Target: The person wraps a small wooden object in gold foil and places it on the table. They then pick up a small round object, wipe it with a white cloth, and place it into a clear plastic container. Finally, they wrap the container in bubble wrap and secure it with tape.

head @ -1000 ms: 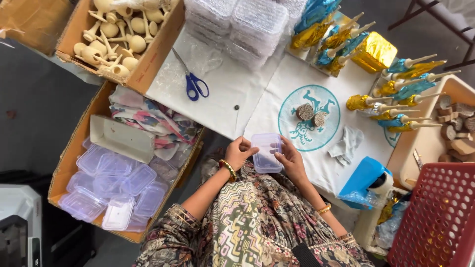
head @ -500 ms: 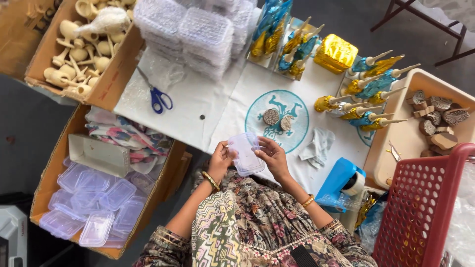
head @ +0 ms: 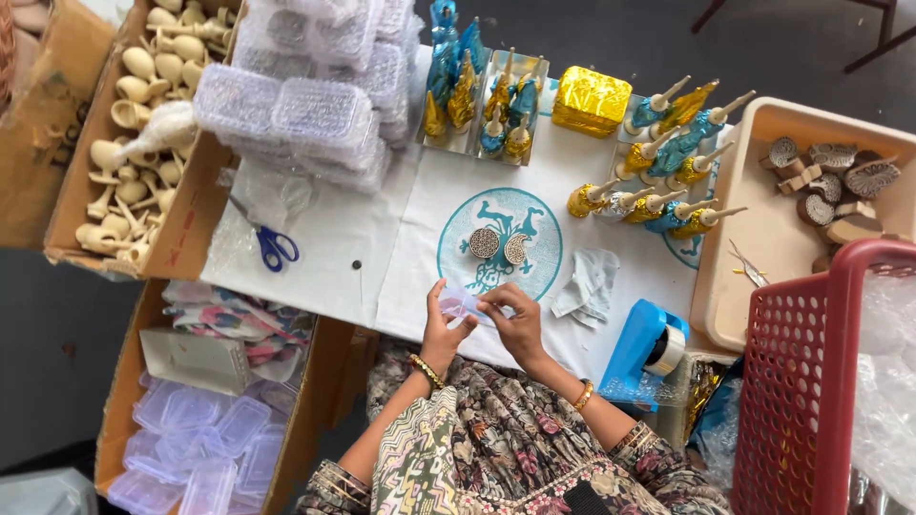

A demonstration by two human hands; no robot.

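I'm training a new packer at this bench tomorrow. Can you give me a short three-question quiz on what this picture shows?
1. True or false: both hands hold the clear plastic box at the near edge of the table.
2. What lies on the white cloth just left of its middle fold? A) blue-handled scissors B) a hammer C) a paintbrush
3. Fill in: the two round carved stamps sit on a printed ____ circle.

Key
1. True: the left hand and right hand grip it from either side.
2. A
3. Teal
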